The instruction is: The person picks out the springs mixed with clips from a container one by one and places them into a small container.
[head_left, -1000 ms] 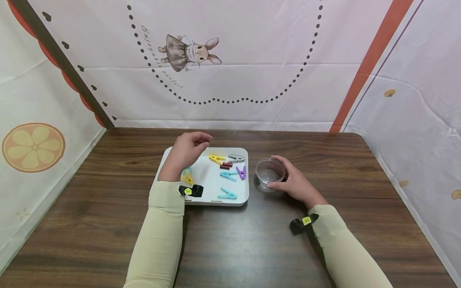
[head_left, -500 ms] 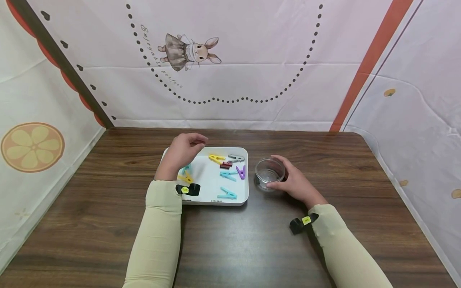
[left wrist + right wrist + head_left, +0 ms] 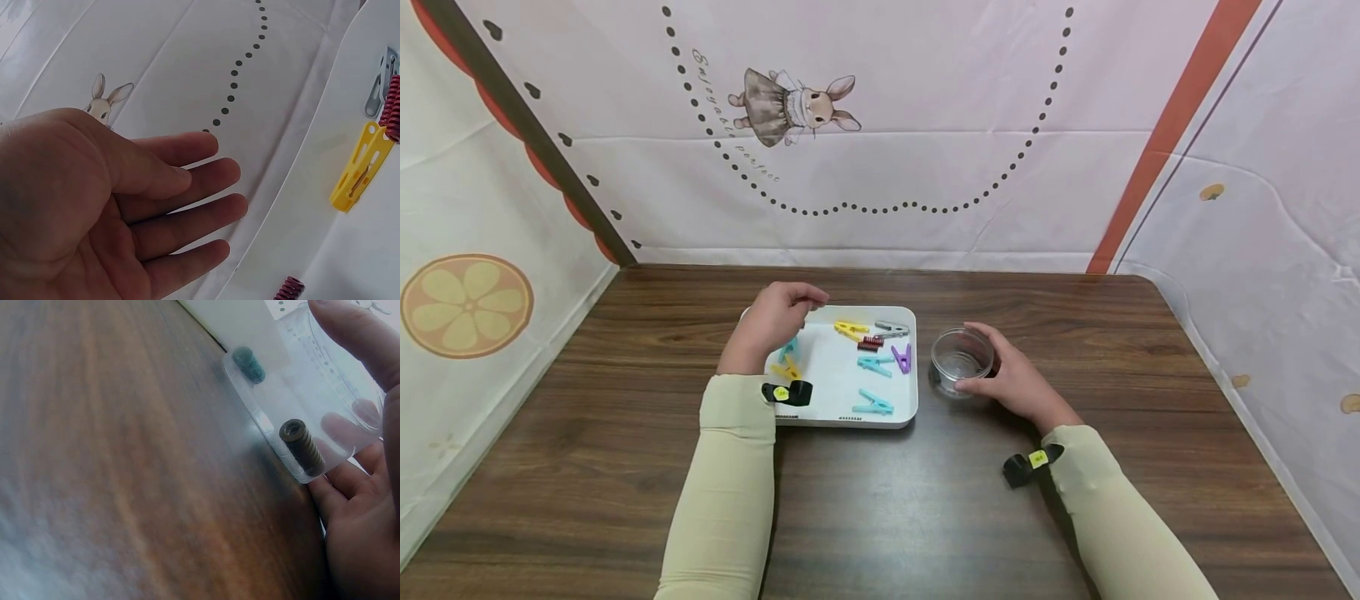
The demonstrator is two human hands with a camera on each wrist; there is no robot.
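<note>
My left hand (image 3: 772, 315) hovers over the far left corner of the white tray (image 3: 820, 410). In the left wrist view its fingers (image 3: 194, 220) are loosely bent and hold nothing. My right hand (image 3: 1012, 379) grips a clear round container (image 3: 958, 385) standing right of the tray, thumb on the near side and fingers round the far side. Through its wall, the right wrist view shows a green spring (image 3: 249, 365) and a brownish spring (image 3: 302, 447) inside. On the tray lie a yellow clothespin (image 3: 850, 328), dark red springs (image 3: 870, 344) and a purple clothespin (image 3: 902, 359).
Also on the tray are a grey clothespin (image 3: 892, 330), light blue clothespins (image 3: 874, 403) and another yellow clothespin (image 3: 787, 369) by the left forearm. Under the tray is a wood-grain table (image 3: 895, 517). A printed cloth (image 3: 925, 100) hangs behind it.
My left hand has drifted a little to the left, uncovering more of the yellow and light blue clothespins at the tray's left. The right hand and the container have stayed in place.
</note>
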